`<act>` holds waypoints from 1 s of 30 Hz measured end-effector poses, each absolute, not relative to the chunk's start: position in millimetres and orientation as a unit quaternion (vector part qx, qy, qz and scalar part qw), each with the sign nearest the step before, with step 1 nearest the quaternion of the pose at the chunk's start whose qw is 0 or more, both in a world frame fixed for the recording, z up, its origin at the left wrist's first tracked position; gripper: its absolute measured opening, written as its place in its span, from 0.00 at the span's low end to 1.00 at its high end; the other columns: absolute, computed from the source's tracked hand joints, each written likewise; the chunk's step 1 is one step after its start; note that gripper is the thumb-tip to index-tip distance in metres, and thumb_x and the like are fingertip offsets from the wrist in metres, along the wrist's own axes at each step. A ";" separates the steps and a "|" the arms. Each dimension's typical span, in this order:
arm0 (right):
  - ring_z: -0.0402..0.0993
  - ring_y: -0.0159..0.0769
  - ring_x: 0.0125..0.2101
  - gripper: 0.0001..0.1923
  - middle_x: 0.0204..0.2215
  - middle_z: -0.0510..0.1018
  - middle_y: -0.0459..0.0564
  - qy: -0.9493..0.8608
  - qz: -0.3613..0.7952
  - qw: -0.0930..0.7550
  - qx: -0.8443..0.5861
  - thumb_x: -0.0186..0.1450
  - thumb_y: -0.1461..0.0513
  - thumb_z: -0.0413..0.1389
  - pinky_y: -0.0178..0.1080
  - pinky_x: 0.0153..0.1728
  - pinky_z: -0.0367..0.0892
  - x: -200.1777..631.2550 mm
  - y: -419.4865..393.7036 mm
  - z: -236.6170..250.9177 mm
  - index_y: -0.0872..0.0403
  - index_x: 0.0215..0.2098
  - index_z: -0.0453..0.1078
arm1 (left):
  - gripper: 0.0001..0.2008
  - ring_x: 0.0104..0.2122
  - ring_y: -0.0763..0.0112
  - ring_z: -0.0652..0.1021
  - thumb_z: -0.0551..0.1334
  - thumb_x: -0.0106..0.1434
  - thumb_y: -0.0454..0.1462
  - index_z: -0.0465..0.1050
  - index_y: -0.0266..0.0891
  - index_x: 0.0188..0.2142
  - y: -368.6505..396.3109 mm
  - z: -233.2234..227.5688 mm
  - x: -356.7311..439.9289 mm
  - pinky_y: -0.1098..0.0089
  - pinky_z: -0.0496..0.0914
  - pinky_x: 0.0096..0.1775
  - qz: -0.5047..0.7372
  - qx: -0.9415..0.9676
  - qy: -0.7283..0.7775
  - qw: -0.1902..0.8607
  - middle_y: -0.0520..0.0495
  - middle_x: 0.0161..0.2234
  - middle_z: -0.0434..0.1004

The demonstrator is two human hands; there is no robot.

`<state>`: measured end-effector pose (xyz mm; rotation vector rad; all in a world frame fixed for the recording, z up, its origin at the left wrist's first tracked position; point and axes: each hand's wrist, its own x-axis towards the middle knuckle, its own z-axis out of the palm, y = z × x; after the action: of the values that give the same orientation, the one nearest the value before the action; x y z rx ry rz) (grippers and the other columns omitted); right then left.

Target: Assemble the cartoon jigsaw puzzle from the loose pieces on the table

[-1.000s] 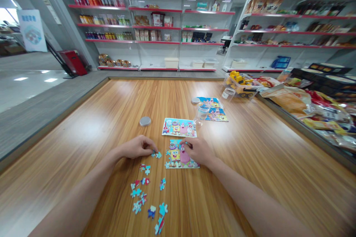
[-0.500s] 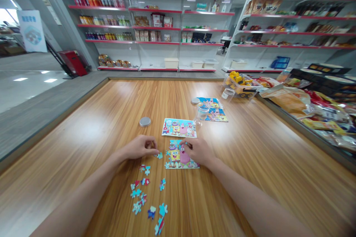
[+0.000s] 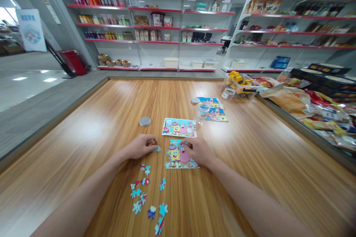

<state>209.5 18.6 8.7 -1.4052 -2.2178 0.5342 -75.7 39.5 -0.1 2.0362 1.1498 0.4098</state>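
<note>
My left hand (image 3: 141, 145) is closed in a pinch on a small light-blue jigsaw piece (image 3: 158, 149), just left of the partly assembled jigsaw puzzle (image 3: 175, 155). Over the upper right of that puzzle my right hand (image 3: 197, 150) rests with bent fingers, touching it and covering part of it. The puzzle shows yellow and pink cartoon figures, and its left edge is ragged. Behind it lies a reference picture card (image 3: 178, 127) with the same figures. Several loose jigsaw pieces (image 3: 136, 193) are scattered on the wooden table toward me, left of centre.
A grey round lid (image 3: 145, 121) lies left of the card. Right of it stand a clear jar (image 3: 203, 111), another lid (image 3: 195, 100), blue cartoon puzzles (image 3: 218, 114), a second jar (image 3: 228, 94) and a bin of yellow toy trucks (image 3: 241, 85). Packaged snacks (image 3: 294, 100) fill the right side.
My left hand has lifted or slid the pinched jigsaw piece slightly away from me and a little left. My right hand stays on the puzzle.
</note>
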 end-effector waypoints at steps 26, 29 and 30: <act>0.64 0.29 0.20 0.13 0.19 0.73 0.43 -0.806 0.192 0.230 -0.511 0.61 0.65 0.52 0.32 0.24 0.52 209.2 18.4 8.8 0.51 0.37 0.78 | 0.10 0.18 0.77 0.56 0.54 0.64 0.40 0.68 0.36 0.39 40.4 -4.3 -73.5 0.75 0.49 0.21 0.180 0.767 0.476 0.391 0.59 0.17 0.55; 0.63 0.29 0.19 0.13 0.18 0.73 0.43 -0.805 0.191 0.231 -0.512 0.61 0.65 0.52 0.32 0.24 0.52 209.2 18.5 8.3 0.51 0.37 0.78 | 0.11 0.17 0.77 0.57 0.54 0.64 0.41 0.68 0.36 0.40 39.5 -1.8 -72.7 0.75 0.50 0.21 0.184 0.761 0.479 0.397 0.58 0.17 0.55; 0.63 0.29 0.19 0.13 0.18 0.73 0.43 -0.805 0.191 0.231 -0.511 0.61 0.65 0.52 0.32 0.24 0.52 209.2 18.6 8.1 0.51 0.37 0.78 | 0.12 0.18 0.77 0.58 0.53 0.64 0.41 0.68 0.36 0.40 38.9 -0.4 -72.6 0.76 0.51 0.21 0.186 0.759 0.480 0.399 0.58 0.17 0.56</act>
<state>209.2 18.6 8.1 -1.4058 -2.2140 0.5255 -72.6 38.9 -0.4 1.9204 1.2152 0.4699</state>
